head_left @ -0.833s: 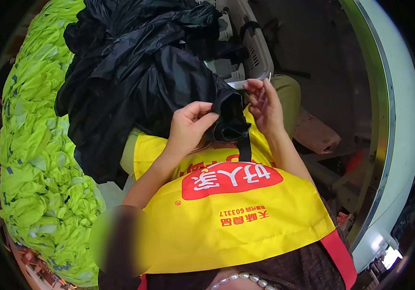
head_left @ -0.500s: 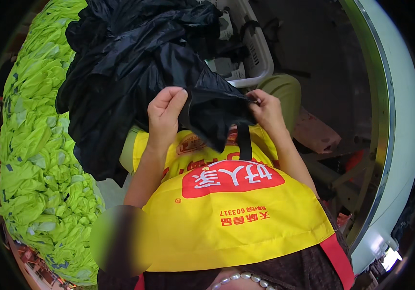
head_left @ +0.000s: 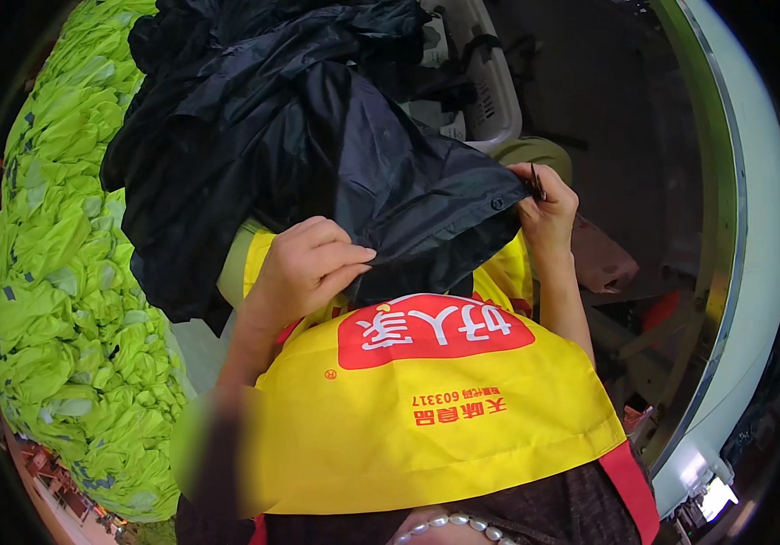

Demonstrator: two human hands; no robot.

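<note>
A large sheet of thin, shiny black cloth (head_left: 272, 136) drapes over my lap and spreads away to the far left. A hemmed edge of it stretches between my two hands. With thumb and fingers, my left hand (head_left: 303, 268) pinches this edge just beyond the yellow apron (head_left: 426, 400). Farther right and higher, my right hand (head_left: 549, 207) grips the cloth's corner. Close to those right fingers a small round snap or button (head_left: 497, 203) shows on the cloth. A thin dark pointed thing (head_left: 536, 179) sticks up at the right hand; its kind I cannot make out.
A long heap of bright lime-green cloth pieces (head_left: 63, 300) runs along the left. Beyond my right knee stands a white plastic basket (head_left: 503, 100) with dark and pale things inside. A pale curved table edge (head_left: 753, 227) borders the right side.
My left hand has come nearer and lower, my right hand has moved right and slightly up. The cloth edge is now pulled wider, its snap side turned up.
</note>
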